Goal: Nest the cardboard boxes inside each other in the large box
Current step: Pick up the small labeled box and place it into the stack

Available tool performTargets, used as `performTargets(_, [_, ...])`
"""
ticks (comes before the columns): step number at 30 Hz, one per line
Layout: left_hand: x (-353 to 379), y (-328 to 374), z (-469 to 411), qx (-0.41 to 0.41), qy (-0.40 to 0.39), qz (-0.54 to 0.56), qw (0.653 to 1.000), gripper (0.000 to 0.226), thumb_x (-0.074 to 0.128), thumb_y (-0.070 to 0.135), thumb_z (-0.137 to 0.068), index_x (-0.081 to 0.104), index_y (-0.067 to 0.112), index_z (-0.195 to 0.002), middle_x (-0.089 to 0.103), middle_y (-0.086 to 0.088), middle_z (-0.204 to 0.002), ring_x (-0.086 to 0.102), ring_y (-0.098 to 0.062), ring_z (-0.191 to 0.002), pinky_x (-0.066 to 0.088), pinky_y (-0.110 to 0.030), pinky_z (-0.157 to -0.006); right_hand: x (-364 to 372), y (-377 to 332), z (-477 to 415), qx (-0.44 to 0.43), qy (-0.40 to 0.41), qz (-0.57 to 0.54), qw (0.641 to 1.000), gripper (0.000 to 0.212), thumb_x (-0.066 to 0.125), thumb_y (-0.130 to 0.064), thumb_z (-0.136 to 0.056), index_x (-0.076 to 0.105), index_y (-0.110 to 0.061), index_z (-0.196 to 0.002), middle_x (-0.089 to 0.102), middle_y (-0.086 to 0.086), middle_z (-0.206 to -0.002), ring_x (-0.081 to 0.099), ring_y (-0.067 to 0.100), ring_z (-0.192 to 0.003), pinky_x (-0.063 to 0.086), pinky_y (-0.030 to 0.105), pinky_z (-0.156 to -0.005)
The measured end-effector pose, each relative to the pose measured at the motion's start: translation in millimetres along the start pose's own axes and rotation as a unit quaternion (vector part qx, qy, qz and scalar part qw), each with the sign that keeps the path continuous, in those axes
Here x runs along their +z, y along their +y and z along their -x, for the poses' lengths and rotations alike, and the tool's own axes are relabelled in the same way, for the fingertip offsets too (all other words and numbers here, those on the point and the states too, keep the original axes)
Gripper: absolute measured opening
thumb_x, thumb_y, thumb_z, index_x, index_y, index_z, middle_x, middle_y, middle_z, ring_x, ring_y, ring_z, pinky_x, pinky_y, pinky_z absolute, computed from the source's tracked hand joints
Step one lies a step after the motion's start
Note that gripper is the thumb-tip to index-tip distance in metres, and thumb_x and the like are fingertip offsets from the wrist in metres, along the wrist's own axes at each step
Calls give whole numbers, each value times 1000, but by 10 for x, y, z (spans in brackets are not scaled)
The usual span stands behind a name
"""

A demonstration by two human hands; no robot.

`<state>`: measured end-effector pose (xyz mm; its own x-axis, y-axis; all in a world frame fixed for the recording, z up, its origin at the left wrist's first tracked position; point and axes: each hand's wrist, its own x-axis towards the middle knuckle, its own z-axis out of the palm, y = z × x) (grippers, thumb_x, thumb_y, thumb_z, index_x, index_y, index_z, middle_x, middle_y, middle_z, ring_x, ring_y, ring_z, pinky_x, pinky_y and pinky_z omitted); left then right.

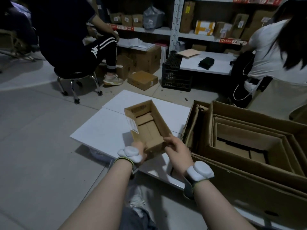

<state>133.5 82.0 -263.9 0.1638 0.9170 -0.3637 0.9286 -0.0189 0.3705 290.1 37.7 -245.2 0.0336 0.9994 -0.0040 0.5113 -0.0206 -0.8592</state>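
Observation:
A small open cardboard box (146, 125) with a white label on its left wall is held up over the white boards, its opening facing me. My left hand (138, 149) grips its near left corner from below. My right hand (174, 147) pinches the near right edge. To the right stands the large box (259, 191) on the floor, with several smaller open boxes (245, 140) nested inside it.
White flat boards (103, 130) lie on the floor under the held box. A person on a stool (78, 47) sits at the far left, another person (272, 52) at the far right. A black crate (176, 75), a closed carton (142, 80) and parcel shelves stand behind.

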Motion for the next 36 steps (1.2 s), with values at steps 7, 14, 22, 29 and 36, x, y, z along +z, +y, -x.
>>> performTargets(7, [-376,390,354,110,156,50,980,37,50,11,-95,58,18,-130,23,6,-158,36,-24,-139,29,-21,-105,-349,-285,35,-9,126,-197,972,61,60,-23,-91,28,-29,-143,26,-6,-148,46,13,-122,42,26,-96])
performTargets(14, [-401,660,393,135,176,3,975,36,47,13,-96,61,30,-125,21,18,-157,46,-21,-132,45,-27,-94,-664,-238,-50,75,99,-312,942,70,63,-34,-88,23,-30,-146,34,2,-149,40,21,-133,38,48,-109])
performTargets(22, [-389,748,262,198,192,-11,961,41,48,12,-95,55,27,-132,19,24,-155,49,-20,-129,49,-29,-91,-784,-113,-95,113,100,-387,909,80,66,-32,-85,16,-34,-147,37,5,-148,45,24,-130,40,47,-107])
performTargets(29, [-321,890,208,253,226,-10,941,40,53,6,-90,64,22,-124,36,14,-151,35,-26,-137,41,-36,-108,-817,-101,-125,122,152,-385,902,76,62,-24,-89,14,-35,-148,41,7,-144,47,26,-127,39,47,-109])
performTargets(36, [-288,995,275,180,182,-52,965,76,19,72,-71,54,37,-129,8,8,-161,0,-37,-145,13,-48,-119,-896,-114,-87,118,173,-404,891,79,60,-17,-89,10,-39,-147,42,9,-142,51,27,-121,45,48,-104])
